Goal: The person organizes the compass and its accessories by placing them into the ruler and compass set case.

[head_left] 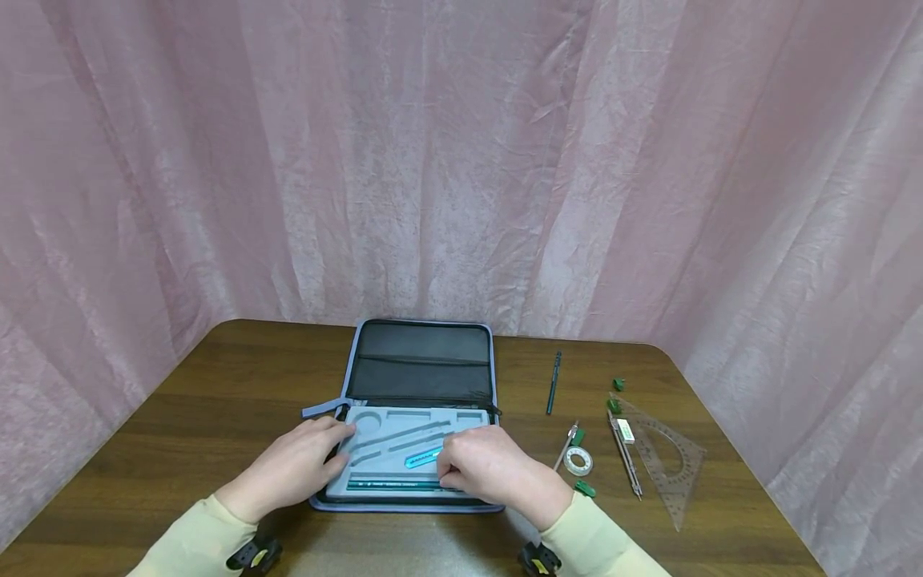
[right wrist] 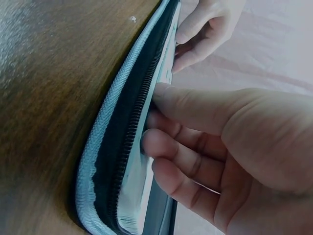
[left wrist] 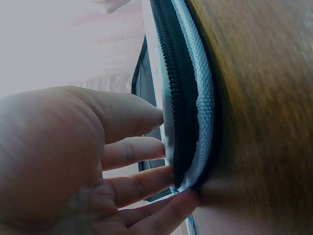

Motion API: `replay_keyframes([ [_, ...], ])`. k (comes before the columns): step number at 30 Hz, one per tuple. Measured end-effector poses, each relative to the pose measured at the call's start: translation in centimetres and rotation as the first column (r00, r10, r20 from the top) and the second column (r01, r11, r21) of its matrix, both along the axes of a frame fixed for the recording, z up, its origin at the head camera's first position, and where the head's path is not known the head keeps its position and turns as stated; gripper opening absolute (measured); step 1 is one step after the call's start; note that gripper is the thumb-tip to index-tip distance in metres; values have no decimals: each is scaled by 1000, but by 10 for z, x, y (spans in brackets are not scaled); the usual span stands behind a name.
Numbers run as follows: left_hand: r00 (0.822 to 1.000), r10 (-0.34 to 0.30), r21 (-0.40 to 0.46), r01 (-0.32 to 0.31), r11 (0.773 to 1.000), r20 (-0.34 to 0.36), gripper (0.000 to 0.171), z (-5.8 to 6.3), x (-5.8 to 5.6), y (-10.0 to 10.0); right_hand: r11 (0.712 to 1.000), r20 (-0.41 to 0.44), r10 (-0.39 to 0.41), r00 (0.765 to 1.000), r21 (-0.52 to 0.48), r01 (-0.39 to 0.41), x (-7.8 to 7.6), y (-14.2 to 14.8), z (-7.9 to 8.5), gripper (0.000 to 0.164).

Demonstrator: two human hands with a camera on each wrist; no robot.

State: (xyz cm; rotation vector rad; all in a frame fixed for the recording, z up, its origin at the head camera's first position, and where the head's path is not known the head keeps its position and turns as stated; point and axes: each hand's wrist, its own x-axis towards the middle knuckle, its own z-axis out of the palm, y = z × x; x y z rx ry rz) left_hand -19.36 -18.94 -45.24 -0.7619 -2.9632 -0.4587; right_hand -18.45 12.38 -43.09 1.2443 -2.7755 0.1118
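On the table lies an unzipped pencil case (head_left: 495, 377) with a grey moulded tray (head_left: 433, 417) in its near half. My left hand (head_left: 303, 461) rests at the tray's left side, fingers loosely bent, fingertips at the rim and zipper in the left wrist view. My right hand (head_left: 490, 465) reaches over the tray's right part, thumb and fingers curled together at a dark green pencil (head_left: 392, 485) lying along the near slot. The hand covers the pencil's middle. Just above it, a bright blue slim tool (head_left: 421, 457) sits slanted in the tray, its right end beside the fingers.
Right of the case stand out a dark pencil (head_left: 554, 383), a white tape roll (head_left: 587, 462), a compass (head_left: 626, 457), a white eraser (head_left: 625, 431), a clear set square (head_left: 678, 481), a thin metal tool (head_left: 566, 445) and several small green pieces (head_left: 585, 488). A pink curtain (head_left: 461, 160) hangs behind.
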Motion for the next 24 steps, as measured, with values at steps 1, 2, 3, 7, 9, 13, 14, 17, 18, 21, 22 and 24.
replay_keyframes([
  [1,1000,2,0,-2,1000,2,37,0,0,0,1000,0,-1,1000,-7,1,0,0,0,22],
  [2,1000,3,-1,-3,1000,5,37,0,0,0,1000,3,-2,1000,-14,2,0,0,0,23],
  [3,1000,5,-1,-5,1000,7,37,0,0,0,1000,9,-3,1000,-22,3,0,0,-1,23],
  [7,1000,9,2,-9,1000,7,37,-1,0,0,999,28,-10,1000,-37,11,-1,0,-1,23],
  [9,1000,9,3,-9,1000,5,37,-1,0,0,999,36,-11,999,-41,13,-1,0,-1,24],
  [13,1000,4,3,-4,1000,-3,37,-2,0,0,999,50,-8,999,-51,10,-2,0,-1,28],
  [14,1000,1,3,-1,1000,-6,37,-2,-1,-1,999,51,-7,999,-53,10,-2,0,-1,29],
  [17,1000,-3,2,3,1000,-11,37,-3,-1,-1,998,56,-3,998,-58,7,-2,0,-1,31],
  [18,1000,-4,3,4,1000,-12,37,-3,-1,-1,998,60,-3,998,-58,6,-3,0,-1,32],
  [21,1000,-8,2,8,1000,-12,37,-3,-1,-1,998,76,3,997,-56,1,-3,1,-1,31],
  [22,1000,-9,1,9,1000,-12,37,-3,-1,-1,999,80,5,997,-54,-1,-3,1,-1,30],
  [24,1000,-7,1,7,1000,-12,36,-2,-1,-1,999,85,12,996,-53,-7,-3,2,0,29],
])
